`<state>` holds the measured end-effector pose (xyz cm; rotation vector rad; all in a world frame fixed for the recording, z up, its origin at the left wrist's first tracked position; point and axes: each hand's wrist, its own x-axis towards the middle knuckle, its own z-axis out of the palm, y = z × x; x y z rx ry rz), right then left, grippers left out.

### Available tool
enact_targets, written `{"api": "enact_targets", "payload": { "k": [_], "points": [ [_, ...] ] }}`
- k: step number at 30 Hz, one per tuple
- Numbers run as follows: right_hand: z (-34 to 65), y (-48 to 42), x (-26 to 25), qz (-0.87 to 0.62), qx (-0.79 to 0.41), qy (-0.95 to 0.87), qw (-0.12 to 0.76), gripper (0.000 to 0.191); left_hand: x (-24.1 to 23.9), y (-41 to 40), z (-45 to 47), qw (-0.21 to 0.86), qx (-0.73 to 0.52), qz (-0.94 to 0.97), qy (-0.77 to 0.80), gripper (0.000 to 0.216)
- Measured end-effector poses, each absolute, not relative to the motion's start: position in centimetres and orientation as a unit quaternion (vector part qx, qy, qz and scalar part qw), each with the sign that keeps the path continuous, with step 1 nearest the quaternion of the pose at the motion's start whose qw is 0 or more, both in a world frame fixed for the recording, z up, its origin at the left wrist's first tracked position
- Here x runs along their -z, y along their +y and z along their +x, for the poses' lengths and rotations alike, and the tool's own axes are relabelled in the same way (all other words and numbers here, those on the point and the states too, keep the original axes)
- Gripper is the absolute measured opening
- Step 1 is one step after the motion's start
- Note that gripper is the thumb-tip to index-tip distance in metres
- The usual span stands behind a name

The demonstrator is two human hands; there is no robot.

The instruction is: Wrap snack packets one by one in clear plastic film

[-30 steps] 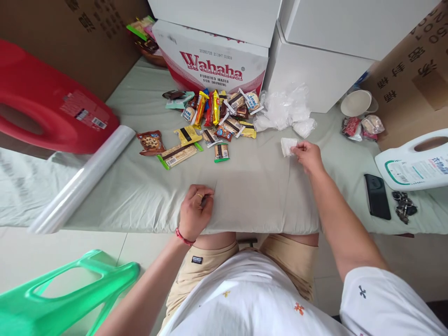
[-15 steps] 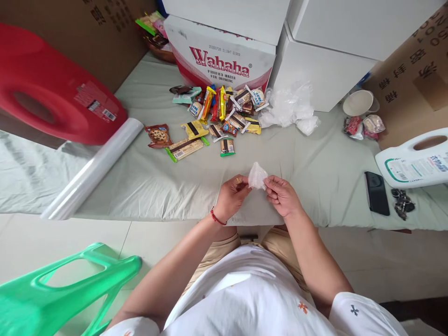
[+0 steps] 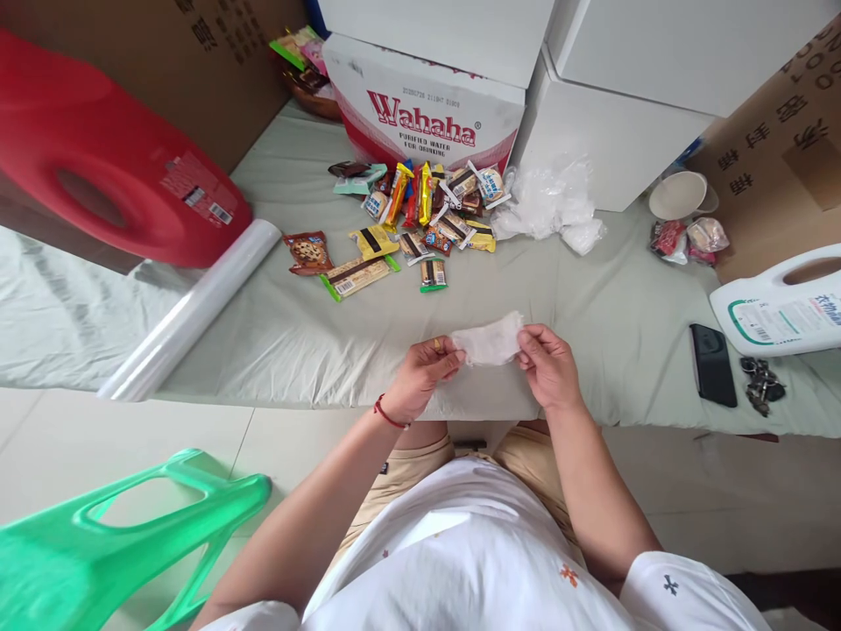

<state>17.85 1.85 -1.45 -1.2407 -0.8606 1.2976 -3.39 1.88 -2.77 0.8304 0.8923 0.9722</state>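
Note:
A thin, crinkled, translucent plastic bag (image 3: 487,340) is stretched level between both hands, just above the front part of the cloth. My left hand (image 3: 427,372) pinches its left end between thumb and fingers. At the other end, my right hand (image 3: 548,364) grips it the same way. Beyond the hands lies a small green-ended snack packet (image 3: 434,274), with a longer wafer packet (image 3: 359,277) and a brown cookie packet (image 3: 308,253) to its left. Several more wrapped snacks (image 3: 427,197) are heaped behind these. A pile of crumpled clear plastic (image 3: 548,197) rests right of the heap.
A Wahaha carton (image 3: 427,114) stands at the back. On the left are a red jug (image 3: 131,166) and a plastic film roll (image 3: 190,307). Paper bowls (image 3: 676,194), a white bottle (image 3: 781,307), a phone (image 3: 713,365) and keys (image 3: 762,384) sit right. A green stool (image 3: 59,561) stands below.
The hands have moved apart, drawing the bunched plastic bag out into a wider strip. The whole view has shifted slightly.

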Motion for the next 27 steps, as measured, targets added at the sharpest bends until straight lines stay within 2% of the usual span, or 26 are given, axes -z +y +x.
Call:
{"api": "enact_targets", "payload": {
  "k": [5, 9, 12, 14, 18, 21, 23, 27],
  "points": [
    [19.3, 2.1, 1.3, -0.510, -0.580, -0.233, 0.591, 0.044, 3.2, 1.7, -4.9, 0.690, -0.456, 0.360, 0.431, 0.028],
    [19.3, 1.8, 0.9, -0.507, -0.604, -0.208, 0.579, 0.046, 2.4, 0.9, -4.9, 0.493, -0.524, 0.480, 0.502, 0.028],
    [18.6, 1.7, 0.4, -0.504, -0.630, -0.199, 0.556, 0.049, 1.1, 0.4, -3.8, 0.376, -0.492, 0.639, 0.457, 0.045],
    [17.9, 1.7, 0.1, -0.498, -0.645, -0.206, 0.542, 0.052, 0.6, 0.3, -2.4, 0.364, -0.446, 0.701, 0.421, 0.047],
    [17.1, 1.8, -0.2, -0.500, -0.663, -0.228, 0.508, 0.056, 1.3, 0.6, 0.2, 0.400, -0.409, 0.703, 0.423, 0.016],
    [17.1, 1.6, -0.1, -0.497, -0.657, -0.250, 0.509, 0.054, 2.0, 0.7, 0.9, 0.418, -0.421, 0.654, 0.470, 0.017],
    [17.1, 1.2, 0.0, -0.500, -0.644, -0.289, 0.502, 0.054, 2.1, 0.6, 0.9, 0.394, -0.438, 0.627, 0.510, 0.016],
    [16.2, 0.6, 0.4, -0.521, -0.621, -0.382, 0.443, 0.045, 2.0, 0.2, 0.7, 0.364, -0.458, 0.637, 0.502, 0.016]
  ]
}}
